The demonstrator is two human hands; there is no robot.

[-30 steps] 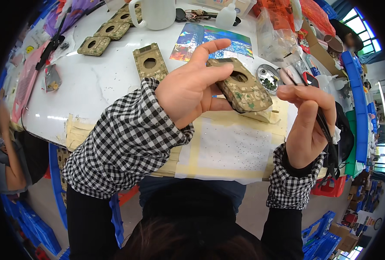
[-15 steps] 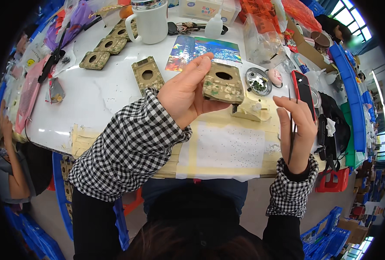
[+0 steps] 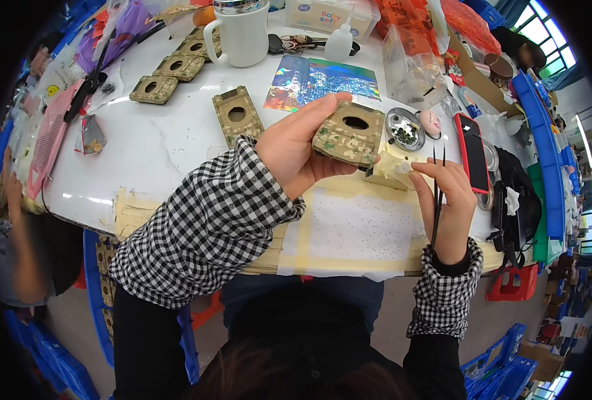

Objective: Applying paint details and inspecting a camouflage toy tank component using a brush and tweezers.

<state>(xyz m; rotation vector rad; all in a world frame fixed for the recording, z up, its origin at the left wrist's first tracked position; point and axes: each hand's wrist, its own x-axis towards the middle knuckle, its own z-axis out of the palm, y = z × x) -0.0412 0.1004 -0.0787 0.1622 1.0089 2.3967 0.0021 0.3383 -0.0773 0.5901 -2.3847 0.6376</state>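
Red-edged phone (image 3: 472,155) near the right hand (image 3: 452,203)

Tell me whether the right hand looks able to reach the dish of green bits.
Probably yes: the dish is uncovered, just beyond the right hand, though that hand holds tweezers.

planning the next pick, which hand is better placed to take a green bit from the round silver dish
Right, most likely: the right hand holds black tweezers, their tips near the round silver dish with the green bits. The left hand is occupied holding the camouflage piece.
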